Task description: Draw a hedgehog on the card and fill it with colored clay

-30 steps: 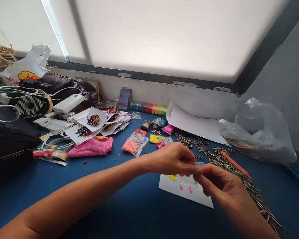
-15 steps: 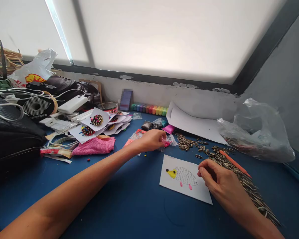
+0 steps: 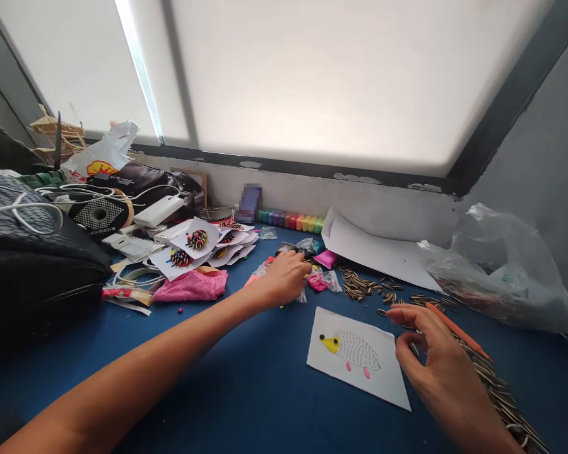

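My left hand [image 3: 288, 276] is curled palm down over small bags of modelling clay at mid-table; its fingertips and anything in them are hidden. Just right of it sits a pink clay lump [image 3: 318, 282] in clear plastic. My right hand [image 3: 438, 362] hovers at the right edge of a white card [image 3: 322, 362], thumb and fingers apart with nothing between them. On the card is a hedgehog drawing [image 3: 358, 350] with a yellow clay face, a black nose and eye, and two pink feet. Striped sunflower seeds [image 3: 495, 384] lie beneath and beyond my right hand.
An orange pencil-like stick [image 3: 459, 331] rests on the seeds. Finished seed hedgehog cards [image 3: 196, 239] are piled left, behind a pink cloth [image 3: 192, 287]. A black bag [image 3: 38, 271] stands far left, a plastic bag [image 3: 506, 284] at right. Clay blocks [image 3: 293, 221] line the wall.
My left hand has shifted from above the pink clay slightly left, and its fingers now bend down over the bags. My right hand's thumb and fingers have spread apart. The camera view has tilted.
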A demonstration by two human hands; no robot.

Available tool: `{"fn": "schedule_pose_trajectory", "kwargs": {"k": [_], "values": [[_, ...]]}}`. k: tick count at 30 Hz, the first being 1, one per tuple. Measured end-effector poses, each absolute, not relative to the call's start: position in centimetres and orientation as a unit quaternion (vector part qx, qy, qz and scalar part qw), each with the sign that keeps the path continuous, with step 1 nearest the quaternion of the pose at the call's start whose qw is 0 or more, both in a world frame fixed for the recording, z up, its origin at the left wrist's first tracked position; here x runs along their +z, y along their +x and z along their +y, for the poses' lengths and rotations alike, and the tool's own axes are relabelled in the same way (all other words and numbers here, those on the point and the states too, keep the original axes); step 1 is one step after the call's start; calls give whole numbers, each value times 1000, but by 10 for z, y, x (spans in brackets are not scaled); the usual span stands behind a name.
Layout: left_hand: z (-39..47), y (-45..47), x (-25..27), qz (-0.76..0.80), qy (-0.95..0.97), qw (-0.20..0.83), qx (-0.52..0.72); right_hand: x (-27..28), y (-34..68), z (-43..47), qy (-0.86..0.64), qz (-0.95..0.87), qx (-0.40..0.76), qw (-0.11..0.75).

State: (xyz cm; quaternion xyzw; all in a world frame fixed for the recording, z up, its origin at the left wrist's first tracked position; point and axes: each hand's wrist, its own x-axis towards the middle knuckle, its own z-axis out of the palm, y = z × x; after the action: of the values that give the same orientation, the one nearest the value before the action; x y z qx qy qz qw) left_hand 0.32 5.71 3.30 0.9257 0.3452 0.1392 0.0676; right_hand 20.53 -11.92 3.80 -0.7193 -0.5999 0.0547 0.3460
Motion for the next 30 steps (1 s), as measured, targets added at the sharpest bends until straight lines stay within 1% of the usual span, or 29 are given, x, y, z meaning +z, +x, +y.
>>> {"fn": "schedule_pose_trajectory", "kwargs": {"k": [8, 12, 15, 21, 30], "values": [[30, 20, 8, 282, 942, 83, 165, 36, 208, -120, -712, -607, 35, 351], [33, 25, 8, 275, 941, 92, 172, 41, 210, -121, -721, -583, 53, 372], [37, 27, 10, 275, 941, 97, 172, 47, 211, -120, -720, -579, 40, 379], [42, 31, 2, 279, 937, 97, 186, 54, 210, -119, -708, -600, 19, 373], [42, 32, -3, 265, 942, 74, 193, 41, 213, -116, -709, -610, 13, 352]]}}
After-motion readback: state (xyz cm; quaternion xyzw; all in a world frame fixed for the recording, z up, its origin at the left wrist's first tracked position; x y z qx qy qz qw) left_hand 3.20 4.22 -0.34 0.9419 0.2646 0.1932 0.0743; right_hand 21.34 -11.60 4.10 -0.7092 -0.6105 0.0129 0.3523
